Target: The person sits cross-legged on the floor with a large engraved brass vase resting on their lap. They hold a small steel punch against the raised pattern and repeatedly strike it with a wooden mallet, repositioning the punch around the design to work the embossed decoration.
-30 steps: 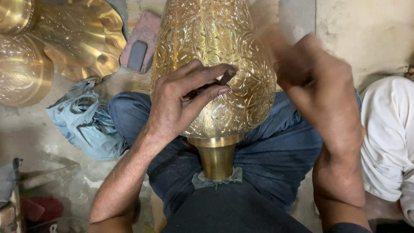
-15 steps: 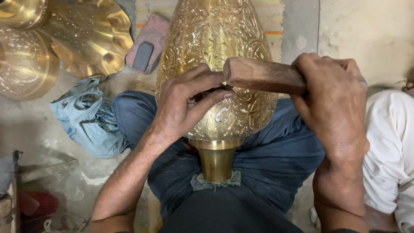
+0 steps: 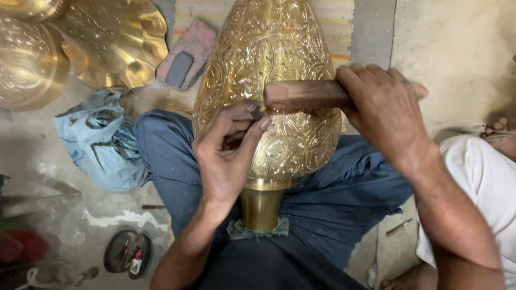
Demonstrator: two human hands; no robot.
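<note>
Left hand [image 3: 228, 156], fingers pinched on a small tool hidden against the embossed brass vase [image 3: 269, 70]; right hand [image 3: 384, 115] gripping a wooden mallet [image 3: 303, 95] touching it.

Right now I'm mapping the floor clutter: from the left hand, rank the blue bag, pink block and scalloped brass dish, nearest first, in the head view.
From the left hand:
1. Blue bag, on the floor just to the hand's left.
2. Pink block, beyond the hand, beside the brass vessel.
3. Scalloped brass dish, far upper left.

A rough grey concrete floor [image 3: 457, 48] surrounds a striped woven mat [image 3: 338, 21], with a crumpled blue cloth [image 3: 99, 142] left of the mat.
</note>
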